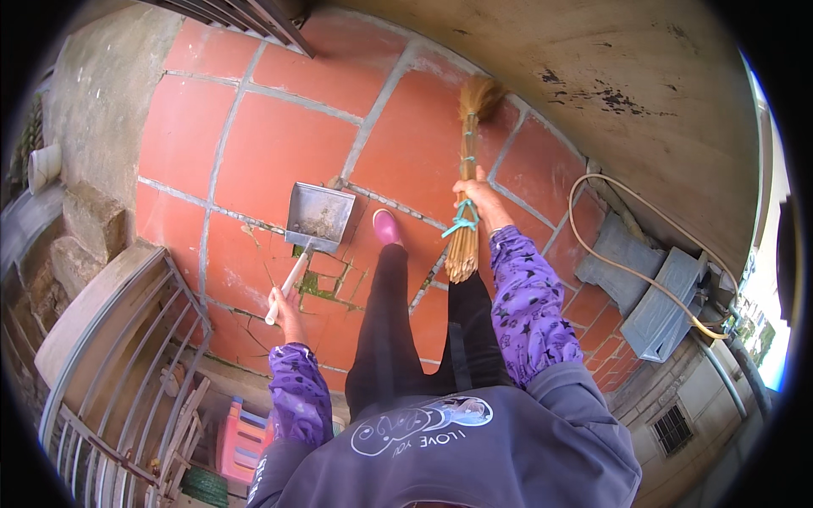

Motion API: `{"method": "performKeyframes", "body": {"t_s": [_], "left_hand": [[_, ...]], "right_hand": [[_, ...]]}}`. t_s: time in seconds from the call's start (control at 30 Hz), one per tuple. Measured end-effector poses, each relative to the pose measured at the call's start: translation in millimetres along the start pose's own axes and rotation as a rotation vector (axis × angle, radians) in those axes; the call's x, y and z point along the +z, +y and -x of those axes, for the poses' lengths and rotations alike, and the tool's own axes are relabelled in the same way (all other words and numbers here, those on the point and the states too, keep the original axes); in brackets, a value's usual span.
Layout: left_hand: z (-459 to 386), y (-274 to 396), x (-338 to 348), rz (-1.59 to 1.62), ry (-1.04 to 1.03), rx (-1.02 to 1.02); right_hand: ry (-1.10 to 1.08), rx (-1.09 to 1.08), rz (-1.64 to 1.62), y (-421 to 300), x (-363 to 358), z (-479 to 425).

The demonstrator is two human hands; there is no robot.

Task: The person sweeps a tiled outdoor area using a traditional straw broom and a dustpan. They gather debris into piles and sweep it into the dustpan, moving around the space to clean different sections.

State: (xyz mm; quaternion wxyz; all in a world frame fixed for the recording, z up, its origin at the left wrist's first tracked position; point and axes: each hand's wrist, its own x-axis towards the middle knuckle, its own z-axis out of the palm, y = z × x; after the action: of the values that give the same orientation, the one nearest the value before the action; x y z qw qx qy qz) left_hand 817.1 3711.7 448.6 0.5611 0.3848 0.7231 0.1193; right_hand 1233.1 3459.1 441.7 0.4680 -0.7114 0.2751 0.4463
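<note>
My left hand (288, 310) grips the pale handle of a metal dustpan (321, 209). Some dirt lies in the pan, which is over the red tiled floor (286, 140) left of my pink boot (385, 227). In my right hand (481, 195) is a straw broom (469, 143), its bundled stalks tied with turquoise cord (463, 219). The cut stalk ends point back towards me, while the bristles reach the floor's edge at the base of the wall. Purple patterned sleeves cover both my forearms.
A stained wall (597, 76) borders the floor at upper right. To the right, a hose (641, 276) loops past a grey metal box (664, 311). At lower left stand a metal railing gate (120, 374) and a pink plastic stool (244, 441). Some tiles near the dustpan are cracked and mossy.
</note>
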Motion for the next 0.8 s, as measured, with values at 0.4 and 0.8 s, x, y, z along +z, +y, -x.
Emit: {"method": "performKeyframes", "body": {"t_s": [0.4, 0.8], "left_hand": [[3, -11, 3, 0.057, 0.045, -0.139], [54, 209, 171, 0.203, -0.028, 0.107]], "right_hand": [[0.025, -0.262, 0.742, -72, 1, -3], [-0.289, -0.367, 0.891, -137, 40, -21]]}}
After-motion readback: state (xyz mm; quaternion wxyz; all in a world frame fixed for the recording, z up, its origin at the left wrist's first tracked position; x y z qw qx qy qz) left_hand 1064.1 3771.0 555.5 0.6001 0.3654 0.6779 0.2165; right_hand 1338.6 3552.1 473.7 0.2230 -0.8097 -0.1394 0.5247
